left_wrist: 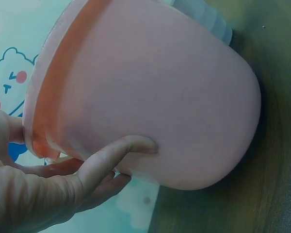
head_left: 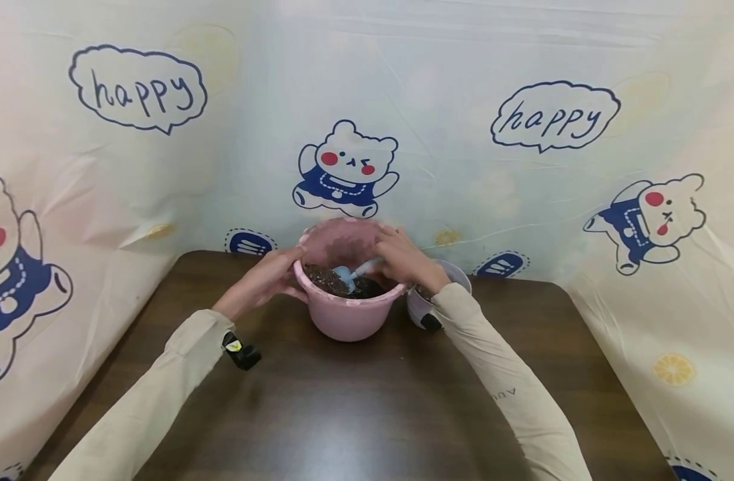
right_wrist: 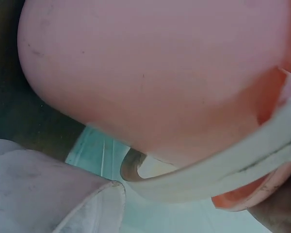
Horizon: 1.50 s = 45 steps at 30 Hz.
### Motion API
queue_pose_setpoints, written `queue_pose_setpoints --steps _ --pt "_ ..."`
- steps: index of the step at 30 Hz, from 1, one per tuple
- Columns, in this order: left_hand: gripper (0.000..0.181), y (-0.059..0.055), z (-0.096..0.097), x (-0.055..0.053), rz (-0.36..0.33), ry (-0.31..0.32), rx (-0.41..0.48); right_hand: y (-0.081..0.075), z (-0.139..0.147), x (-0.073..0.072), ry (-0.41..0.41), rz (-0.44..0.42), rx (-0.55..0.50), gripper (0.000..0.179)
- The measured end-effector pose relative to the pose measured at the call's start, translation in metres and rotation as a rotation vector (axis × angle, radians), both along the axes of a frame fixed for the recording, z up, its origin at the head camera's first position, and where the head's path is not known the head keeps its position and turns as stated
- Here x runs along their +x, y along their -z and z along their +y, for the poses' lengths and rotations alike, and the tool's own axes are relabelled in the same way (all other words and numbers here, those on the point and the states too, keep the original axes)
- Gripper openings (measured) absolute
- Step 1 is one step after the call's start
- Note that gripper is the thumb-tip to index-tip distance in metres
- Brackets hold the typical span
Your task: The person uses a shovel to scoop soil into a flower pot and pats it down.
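A pink plastic bucket (head_left: 350,321) stands on the table, its mouth facing me. Dark soil (head_left: 321,277) lies inside it. My left hand (head_left: 264,277) grips the bucket's left side; in the left wrist view the thumb (left_wrist: 143,144) presses the pink wall, while some other fingers are partly hidden. Over the right rim reaches my right hand (head_left: 405,257), holding a small light-blue toy shovel (head_left: 345,277) by its handle, its blade at the soil. The right wrist view shows the bucket's outer wall (right_wrist: 150,73) and a pale curved bucket handle (right_wrist: 208,179).
Just right of the bucket is a grey pot (head_left: 419,308) with soil in it, partly behind my right wrist. The brown wooden table (head_left: 342,414) extends toward me. A printed cloth (head_left: 439,60) hangs behind and along both sides.
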<state>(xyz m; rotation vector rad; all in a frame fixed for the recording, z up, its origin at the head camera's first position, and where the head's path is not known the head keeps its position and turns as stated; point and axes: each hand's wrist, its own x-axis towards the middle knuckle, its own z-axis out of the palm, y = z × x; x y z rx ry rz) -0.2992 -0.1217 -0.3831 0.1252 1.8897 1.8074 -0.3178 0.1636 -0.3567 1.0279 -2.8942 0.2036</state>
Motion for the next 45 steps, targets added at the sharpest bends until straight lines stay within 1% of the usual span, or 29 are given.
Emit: queue_pose_setpoints --steps 5,10,12,17,22,27,31,37,41,45 --pt "0.069 0.000 0.000 0.000 0.011 -0.001 0.003 0.000 0.001 -0.002 -0.007 -0.009 -0.035 0.022" --pt "0.069 0.002 0.001 0.000 0.002 0.007 0.020 -0.002 0.004 0.001 -0.017 -0.022 -0.059 0.021" --pt "0.069 0.001 0.001 0.001 0.004 0.008 0.023 -0.003 0.006 0.002 -0.012 -0.029 -0.085 0.022" --pt "0.070 0.000 0.002 0.000 0.015 0.001 0.019 -0.007 0.010 0.005 0.041 -0.029 -0.143 0.019" --pt "0.072 0.001 0.003 0.000 0.010 0.002 0.003 -0.009 0.015 0.011 0.074 -0.022 -0.148 0.018" --pt "0.071 0.001 0.003 0.001 0.010 0.001 0.017 -0.010 0.021 0.015 0.090 -0.027 -0.178 0.025" --pt "0.071 -0.001 0.002 0.002 0.022 0.001 0.008 -0.010 0.023 0.018 0.090 -0.022 -0.211 0.029" --pt "0.073 0.001 0.002 0.001 0.019 0.004 -0.012 -0.010 0.024 0.021 0.097 -0.023 -0.244 0.035" --pt "0.072 0.001 0.002 0.002 0.021 0.006 -0.030 -0.009 0.027 0.023 0.087 -0.006 -0.261 0.038" --pt "0.070 0.000 0.001 0.003 0.027 0.008 -0.025 -0.007 0.031 0.024 0.075 0.062 -0.275 0.043"
